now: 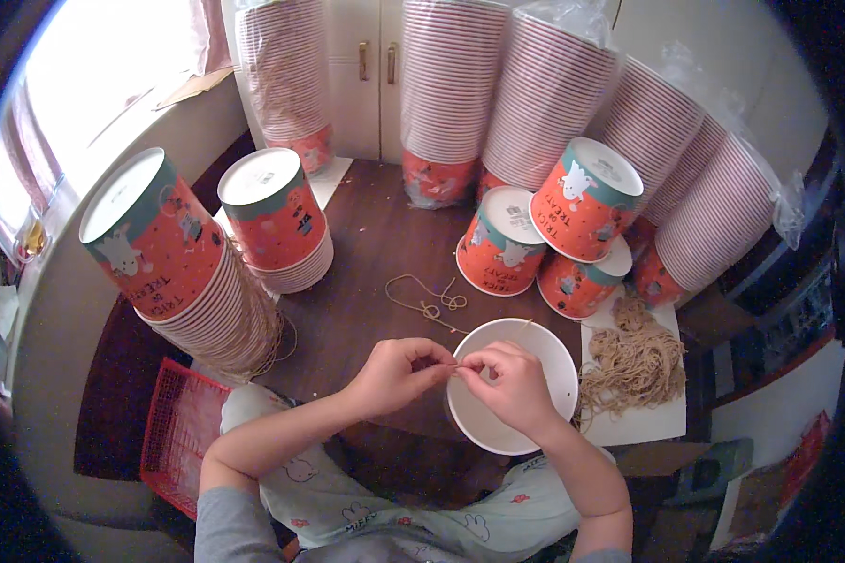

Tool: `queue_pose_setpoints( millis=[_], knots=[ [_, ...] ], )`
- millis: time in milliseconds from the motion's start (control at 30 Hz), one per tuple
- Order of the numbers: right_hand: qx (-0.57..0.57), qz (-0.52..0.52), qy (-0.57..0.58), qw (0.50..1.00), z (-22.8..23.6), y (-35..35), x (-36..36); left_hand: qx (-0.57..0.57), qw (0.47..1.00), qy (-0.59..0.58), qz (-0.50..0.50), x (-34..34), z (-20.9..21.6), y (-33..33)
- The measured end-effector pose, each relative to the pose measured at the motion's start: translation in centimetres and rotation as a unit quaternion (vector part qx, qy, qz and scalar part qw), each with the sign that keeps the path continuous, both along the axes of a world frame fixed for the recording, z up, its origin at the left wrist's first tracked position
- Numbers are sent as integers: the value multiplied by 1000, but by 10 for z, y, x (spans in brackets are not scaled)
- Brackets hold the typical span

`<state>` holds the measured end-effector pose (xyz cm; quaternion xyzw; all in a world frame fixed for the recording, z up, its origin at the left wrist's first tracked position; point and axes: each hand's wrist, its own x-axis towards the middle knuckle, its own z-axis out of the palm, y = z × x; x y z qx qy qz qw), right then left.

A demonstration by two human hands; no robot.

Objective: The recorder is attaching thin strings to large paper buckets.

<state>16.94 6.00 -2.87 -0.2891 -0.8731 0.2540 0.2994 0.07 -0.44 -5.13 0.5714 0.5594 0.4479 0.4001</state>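
A white paper bucket (512,385) is lying just in front of the person, its open mouth facing up toward the camera, at the near edge of the dark wooden table (366,235). Both hands are meeting over its left rim. The left hand (394,375) is pinching a thin length of tan string (454,368) between thumb and forefinger, the other fingers curled in. The right hand (509,380) is pinching the same string from the other side, its fingertips nearly touching those of the left hand, and its palm is covering part of the bucket's inside.

A loose loop of string (429,300) is lying on the table just beyond the bucket. A bundle of cut strings (634,361) is resting on a white sheet (643,427) to the right of the bucket, close beside it.

Behind these, a cluster of orange printed buckets (554,239) with teal bands is lying tilted, bottoms toward the camera. Long stacks of nested buckets in clear plastic sleeves (554,89) are leaning across the back and right of the table. On the left, two more stacks (197,263) are lying on their sides, and string is looped around the nearer one. A red wire basket (180,432) is sitting on the floor at lower left, beside the person's patterned trousers (394,516).
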Motion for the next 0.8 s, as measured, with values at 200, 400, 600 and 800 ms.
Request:
queue_pose_setpoints(
  millis=[200,400,600,800],
  knots=[
    [13,5,1,1000,1,0,0,-220,944,-236,-67,-5,15,0],
    [74,1,-17,997,4,2,2,-256,894,-341,-137,-8,12,-1],
    [-9,63,-91,994,13,6,9,-261,892,-345,-135,-12,14,-1],
    [-85,88,2,993,10,11,9,-256,895,-343,-125,-10,17,-1]
  ],
)
